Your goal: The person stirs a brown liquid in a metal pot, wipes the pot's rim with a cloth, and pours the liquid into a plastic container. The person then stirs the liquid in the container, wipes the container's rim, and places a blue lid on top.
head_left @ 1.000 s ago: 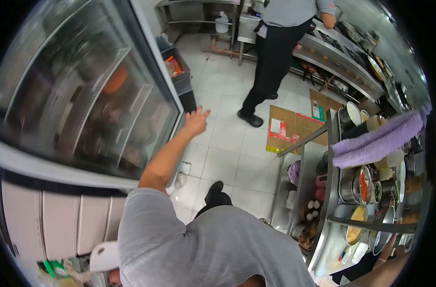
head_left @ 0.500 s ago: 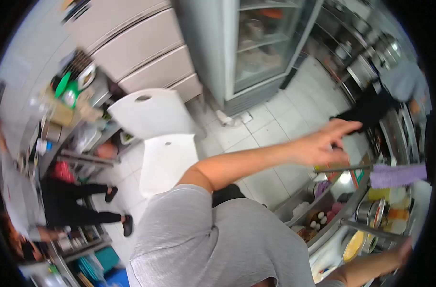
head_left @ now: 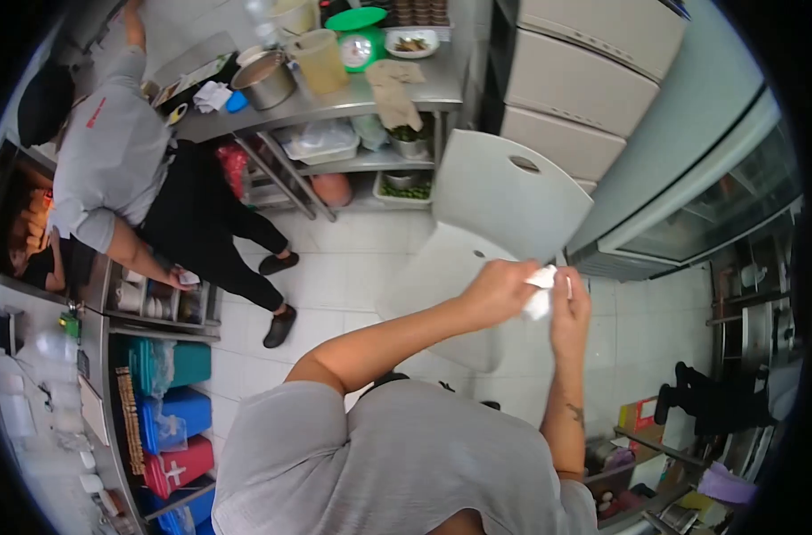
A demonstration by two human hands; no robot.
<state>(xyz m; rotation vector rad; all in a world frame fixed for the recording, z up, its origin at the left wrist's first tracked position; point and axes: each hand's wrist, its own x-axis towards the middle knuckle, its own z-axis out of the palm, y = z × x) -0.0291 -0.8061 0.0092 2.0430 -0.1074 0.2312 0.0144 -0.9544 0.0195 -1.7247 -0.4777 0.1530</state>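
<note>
Both hands meet in front of my body, above the seat of a white chair [head_left: 513, 183]. A small crumpled white piece [head_left: 540, 303], looking like tissue or thin cloth, is between them. My left hand [head_left: 498, 294] has its fingers closed on the piece from the left. Close beside it on the right, my right hand [head_left: 570, 312] grips the other side, fingers pointing up. The fingers partly cover the piece, so its full shape is hidden.
At left a co-worker [head_left: 125, 152] leans over a counter. Behind stands a steel table [head_left: 352, 111] with a pot [head_left: 263, 80] and green scale [head_left: 357, 40]. A glass-door fridge [head_left: 691, 214] is at right. Coloured bins [head_left: 179, 464] fill a lower-left shelf. Another person's dark-clothed legs [head_left: 718, 401] show at right.
My view has swung left. My hands, apart before with the left stretched out and the right by the counter, are now together holding the white piece.
</note>
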